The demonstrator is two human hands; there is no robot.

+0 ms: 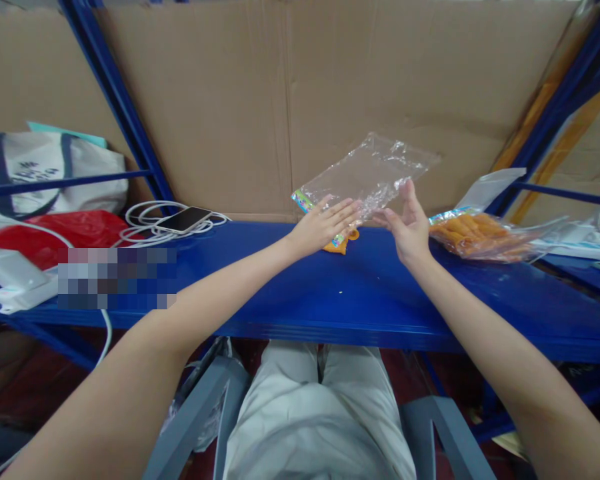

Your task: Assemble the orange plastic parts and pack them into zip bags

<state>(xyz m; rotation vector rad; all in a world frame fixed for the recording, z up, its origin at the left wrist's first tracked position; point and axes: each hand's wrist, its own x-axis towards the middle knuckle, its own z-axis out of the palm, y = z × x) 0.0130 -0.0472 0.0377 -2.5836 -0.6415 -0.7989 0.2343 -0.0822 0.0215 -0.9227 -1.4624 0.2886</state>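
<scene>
A clear plastic bag (365,170) with a colourful printed strip along one edge is tilted up above the blue shelf, against the cardboard. My left hand (325,225) lies across its lower part, fingers stretched out flat. At the bag's right edge is my right hand (409,227), its thumb and fingers apart; whether the fingertips touch the film I cannot tell. Beneath the left hand, a small orange item (336,247) shows on the shelf, partly hidden by the hand and the strip.
To the right lies a clear bag of orange pieces (473,233). A phone (184,220) rests on a coiled white cable (135,233) at the left, near a red plastic bag (75,230) and a canvas tote (95,167). Blue metal posts (113,93) frame the cardboard backing (205,107).
</scene>
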